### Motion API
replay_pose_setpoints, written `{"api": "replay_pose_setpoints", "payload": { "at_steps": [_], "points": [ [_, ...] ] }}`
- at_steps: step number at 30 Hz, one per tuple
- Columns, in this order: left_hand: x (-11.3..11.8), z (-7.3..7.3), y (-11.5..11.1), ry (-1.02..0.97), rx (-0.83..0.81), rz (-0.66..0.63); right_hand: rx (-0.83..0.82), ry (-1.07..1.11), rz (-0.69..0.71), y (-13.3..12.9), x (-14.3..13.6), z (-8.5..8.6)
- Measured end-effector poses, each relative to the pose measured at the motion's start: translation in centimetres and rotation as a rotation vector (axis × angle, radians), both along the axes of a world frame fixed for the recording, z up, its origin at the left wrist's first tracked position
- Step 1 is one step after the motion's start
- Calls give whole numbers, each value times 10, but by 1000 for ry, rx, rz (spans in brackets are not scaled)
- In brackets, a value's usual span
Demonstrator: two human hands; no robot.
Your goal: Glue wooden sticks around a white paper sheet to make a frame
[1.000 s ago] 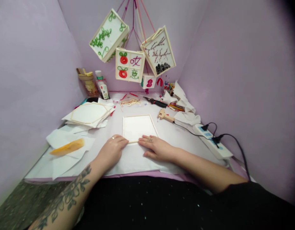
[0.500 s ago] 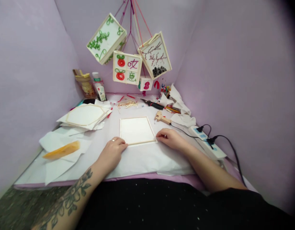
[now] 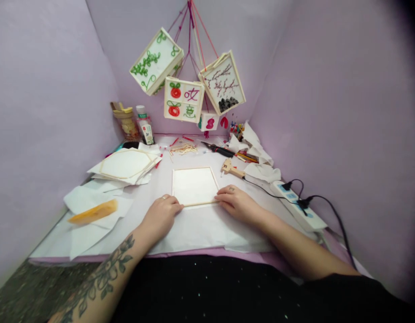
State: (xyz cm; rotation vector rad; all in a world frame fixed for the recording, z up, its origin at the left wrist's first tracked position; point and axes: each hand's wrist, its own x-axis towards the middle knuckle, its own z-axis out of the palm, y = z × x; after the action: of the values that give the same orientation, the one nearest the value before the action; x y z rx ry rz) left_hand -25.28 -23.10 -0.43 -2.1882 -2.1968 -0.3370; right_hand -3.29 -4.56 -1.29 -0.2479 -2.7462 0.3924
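Observation:
In front of me a square white panel [image 3: 194, 185] edged with thin wooden sticks lies flat on the white-covered table. My left hand [image 3: 162, 216] rests at its near left corner, thumb and fingers closed on the end of the near stick [image 3: 200, 204]. At the near right corner, my right hand [image 3: 239, 205] has its fingers together, pinching the other end of that stick. The fingertips partly hide both near corners. A beige hot glue gun [image 3: 232, 169] lies beyond my right hand, its cord running to a power strip.
The power strip [image 3: 300, 208] with black plugs sits at the right. Pliers [image 3: 219, 150] and loose sticks [image 3: 185, 148] lie at the back. Stacked paper panels [image 3: 125, 163] and an orange-yellow strip [image 3: 94, 212] are at the left. Decorated box lanterns [image 3: 183, 99] hang above the back edge.
My right hand has moved slightly left, its fingers now on the frame's near right corner. My left hand stays at the left corner. The whole view has shifted a little.

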Motion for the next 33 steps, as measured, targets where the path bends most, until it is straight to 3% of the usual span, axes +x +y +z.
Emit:
{"api": "replay_pose_setpoints", "payload": {
  "at_steps": [3, 6, 9, 12, 17, 25, 33],
  "points": [
    [0, 0, 0, -10, 2, 12, 10, -9, 43, -3, -6, 1],
    [-1, -1, 1, -23, 13, 18, 52, -66, -31, 8, -24, 17],
    [0, -1, 1, -11, 9, 21, 153, -181, -146, 32, -65, 40],
    [-1, -1, 2, 4, 16, 23, 232, -307, -213, 59, -115, 49],
    [-1, -2, 3, 21, 11, 16, 287, -450, -169, 85, -163, 32],
    [3, 7, 7, 57, -71, 20, 333, -472, -101, 92, -167, 19],
    [4, 15, 28, 163, -135, 9, 305, -455, -189, 104, -179, 13]
  ]
}}
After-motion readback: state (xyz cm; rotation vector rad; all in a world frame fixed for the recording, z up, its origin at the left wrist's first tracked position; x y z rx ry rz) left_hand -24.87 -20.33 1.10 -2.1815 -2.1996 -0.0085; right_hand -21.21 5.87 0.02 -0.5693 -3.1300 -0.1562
